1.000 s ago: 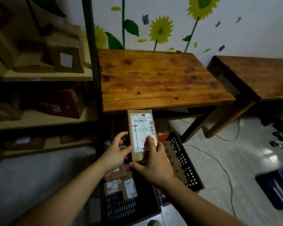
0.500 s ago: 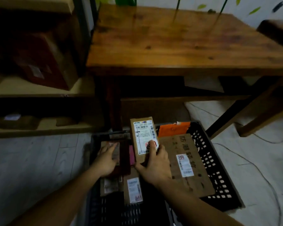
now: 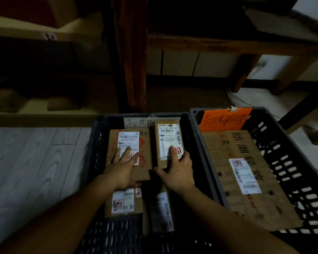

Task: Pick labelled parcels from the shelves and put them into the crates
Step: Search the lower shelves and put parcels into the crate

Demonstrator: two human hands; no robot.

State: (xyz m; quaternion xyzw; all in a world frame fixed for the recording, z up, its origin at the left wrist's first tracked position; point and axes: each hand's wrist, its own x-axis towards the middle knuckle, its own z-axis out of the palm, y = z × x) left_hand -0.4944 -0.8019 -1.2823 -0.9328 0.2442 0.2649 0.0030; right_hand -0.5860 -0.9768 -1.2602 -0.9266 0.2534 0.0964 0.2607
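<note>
- Setting the narrow parcel (image 3: 168, 138) into the left crate (image 3: 95, 140), your right hand (image 3: 176, 167) grips its near end.
- Your left hand (image 3: 123, 162) presses flat on the neighbouring parcel (image 3: 114, 142).
- Several parcels are crated; the dim shelves (image 3: 35, 117) hide what remains.

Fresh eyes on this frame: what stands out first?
The two hands in the left crate: the right hand grips a narrow labelled parcel, and the left hand lies flat on a wider parcel beside it. Next, the orange sign at the back of the right crate, behind a large flat carton.
</note>
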